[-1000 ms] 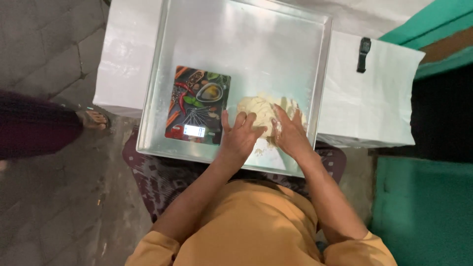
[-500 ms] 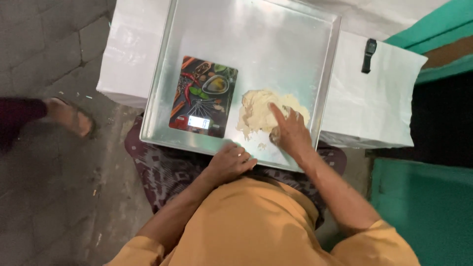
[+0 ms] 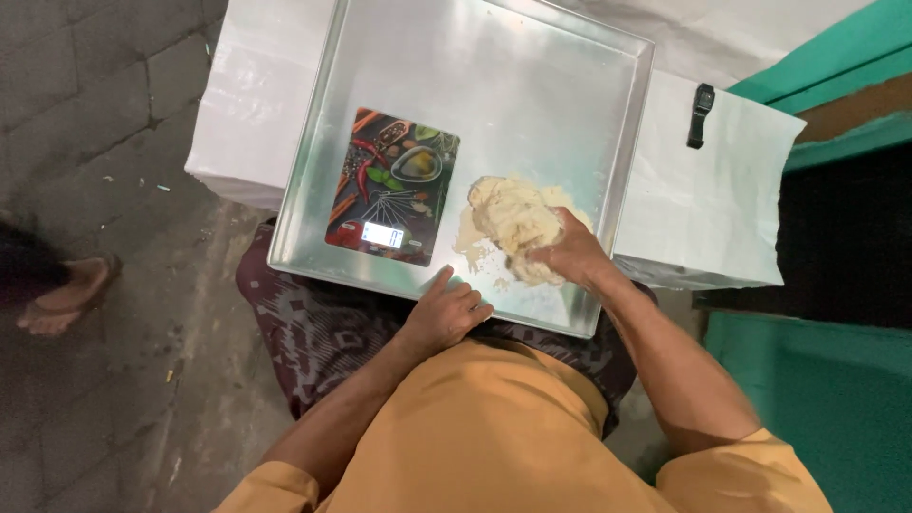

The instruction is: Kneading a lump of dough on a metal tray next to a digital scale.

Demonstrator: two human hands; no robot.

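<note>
right hand (image 3: 568,255): fingers were dug into the dough (image 3: 518,223), curled round its near edge and gripping it
left hand (image 3: 445,310): sat on the near rim of the tray (image 3: 532,85), fingers loosely bent, holding nothing
dough: pale lumpy heap in the tray's near right corner, right under the right fingers
kitchen scale (image 3: 393,186): flat, pictures of spices on top, just left of the dough, past the left fingers
table (image 3: 708,204): white, under the tray
foot (image 3: 66,294): someone else's, way off left on the floor
</note>
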